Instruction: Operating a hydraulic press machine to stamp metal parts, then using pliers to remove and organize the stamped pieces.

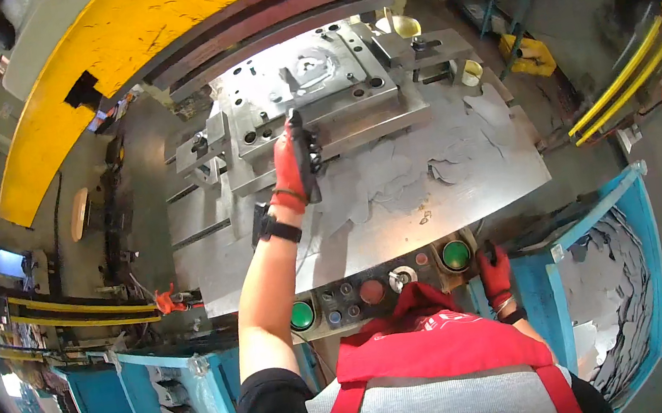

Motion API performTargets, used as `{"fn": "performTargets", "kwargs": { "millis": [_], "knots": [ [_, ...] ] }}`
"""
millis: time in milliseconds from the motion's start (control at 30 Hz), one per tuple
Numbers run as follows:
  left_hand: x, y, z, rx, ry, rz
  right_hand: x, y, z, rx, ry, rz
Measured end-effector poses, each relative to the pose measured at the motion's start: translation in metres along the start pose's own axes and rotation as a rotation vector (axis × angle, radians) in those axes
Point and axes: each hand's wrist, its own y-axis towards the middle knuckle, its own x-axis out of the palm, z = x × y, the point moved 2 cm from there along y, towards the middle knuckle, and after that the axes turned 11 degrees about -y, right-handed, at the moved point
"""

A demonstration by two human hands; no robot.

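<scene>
My left hand (pixel 292 166), in a red glove with a black palm, reaches over the front edge of the steel die (pixel 321 132). Its fingers are curled closed, and a slim grey tip pokes out beyond them; what they hold I cannot make out. Ahead of it lies the die's bright upper face (pixel 249 92), with bolt holes, pins and a shaped recess. My right hand (pixel 496 275), gloved alike, hangs low beside the right green push button (pixel 455 255). Its fingers are mostly hidden, and contact with the button cannot be told.
Yellow press frame (pixel 132 32) arches above the die. Thin scraps (pixel 451 167) lie on the steel bed (pixel 369 239). The control panel (pixel 346 292) is at my waist. Blue bins stand on both sides, the right bin (pixel 650 248) holding sheet scraps. Yellow guard bars (pixel 620 81) flank the right.
</scene>
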Motion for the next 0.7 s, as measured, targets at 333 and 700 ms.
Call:
{"fn": "performTargets", "kwargs": {
  "millis": [333,700],
  "knots": [
    [-0.044,-0.185,0.021,0.062,0.169,0.253,-0.017,0.041,-0.208,-0.719,0.23,-0.184],
    [-0.147,-0.29,-0.038,-0.096,0.043,0.541,0.072,0.077,-0.296,-1.405,-0.487,-0.252]
  ]
}}
